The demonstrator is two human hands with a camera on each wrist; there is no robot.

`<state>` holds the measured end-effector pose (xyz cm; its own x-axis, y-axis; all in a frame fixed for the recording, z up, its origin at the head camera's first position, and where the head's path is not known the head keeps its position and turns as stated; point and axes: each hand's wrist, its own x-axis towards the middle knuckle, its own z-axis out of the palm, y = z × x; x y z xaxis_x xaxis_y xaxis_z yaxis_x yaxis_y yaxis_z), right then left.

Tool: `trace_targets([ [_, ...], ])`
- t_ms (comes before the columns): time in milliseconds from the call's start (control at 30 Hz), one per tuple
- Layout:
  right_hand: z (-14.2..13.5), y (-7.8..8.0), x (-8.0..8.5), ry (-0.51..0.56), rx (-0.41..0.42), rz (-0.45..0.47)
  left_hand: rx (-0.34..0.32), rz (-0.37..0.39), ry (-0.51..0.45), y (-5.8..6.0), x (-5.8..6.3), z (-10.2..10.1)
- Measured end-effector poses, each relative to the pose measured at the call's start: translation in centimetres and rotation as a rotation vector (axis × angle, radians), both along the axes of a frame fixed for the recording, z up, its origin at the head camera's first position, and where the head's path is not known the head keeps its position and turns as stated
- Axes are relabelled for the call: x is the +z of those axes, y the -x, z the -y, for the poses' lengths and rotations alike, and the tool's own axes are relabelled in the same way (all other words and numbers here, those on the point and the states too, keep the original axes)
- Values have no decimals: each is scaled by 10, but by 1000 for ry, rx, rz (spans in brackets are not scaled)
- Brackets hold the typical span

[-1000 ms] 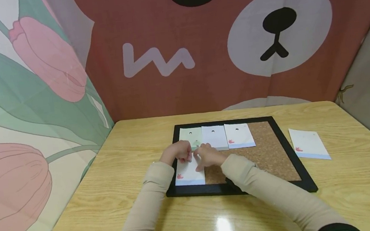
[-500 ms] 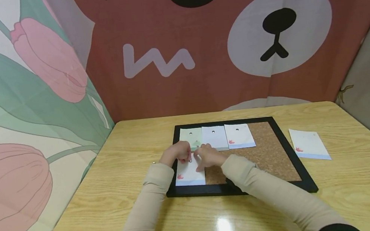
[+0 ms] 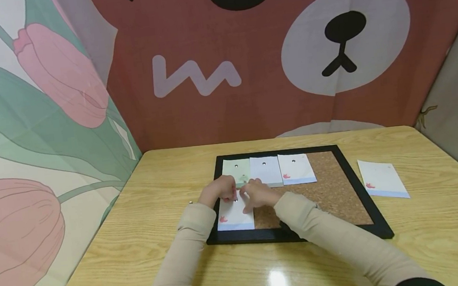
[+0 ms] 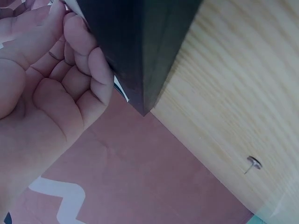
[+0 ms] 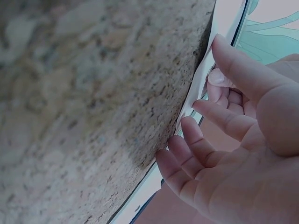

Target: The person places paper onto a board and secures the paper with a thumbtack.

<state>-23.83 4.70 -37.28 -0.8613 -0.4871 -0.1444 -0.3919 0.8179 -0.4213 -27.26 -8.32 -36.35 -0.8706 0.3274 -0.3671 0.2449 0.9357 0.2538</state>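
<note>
A white note sheet [image 3: 230,219] with a red print and blue lower band lies on the left of the corkboard [image 3: 331,197]. At its upper part my left hand [image 3: 221,189], fingers curled, holds a silver thumbtack [image 3: 236,200] at the thumb tip against the paper. My right hand [image 3: 258,192] rests on the same sheet's upper right, fingers spread and lightly bent, its thumb [image 5: 229,58] at the paper's edge. Above the hands, a green note [image 3: 230,168], a lavender note [image 3: 266,174] and a white note [image 3: 297,173] are tacked in a row.
The board has a raised black frame [image 3: 249,235]. Right of it, another white note sheet [image 3: 383,178] lies on the wooden table [image 3: 139,245]. A loose thumbtack [image 4: 254,162] lies on the table left of the frame, near my left wrist. A printed cloth [image 3: 210,121] hangs behind the table.
</note>
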Motion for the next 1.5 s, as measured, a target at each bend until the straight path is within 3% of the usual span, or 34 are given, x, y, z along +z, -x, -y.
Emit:
trace_targets([
  [500,0,1,1,-19,-13,-1,37,-28,30,-2,3,-4],
  [633,0,0,0,-4,-11,9,-14,-135,24,-1,-3,1],
  [767,0,-2,-1,-3,-6,14,-103,-261,-77,-4,-10,11],
  [867,0,-2,-2,-6,-1,8,-141,-282,-162,-11,-11,17],
  [1033,1,-2,-1,0,4,3,-136,-251,-166,-20,-5,22],
  [1300,2,-2,-1,-11,-1,10,-72,-82,-93,-23,-3,30],
  [1500,2,-1,-2,-16,-19,27,-12,-15,-127,-28,-5,36],
])
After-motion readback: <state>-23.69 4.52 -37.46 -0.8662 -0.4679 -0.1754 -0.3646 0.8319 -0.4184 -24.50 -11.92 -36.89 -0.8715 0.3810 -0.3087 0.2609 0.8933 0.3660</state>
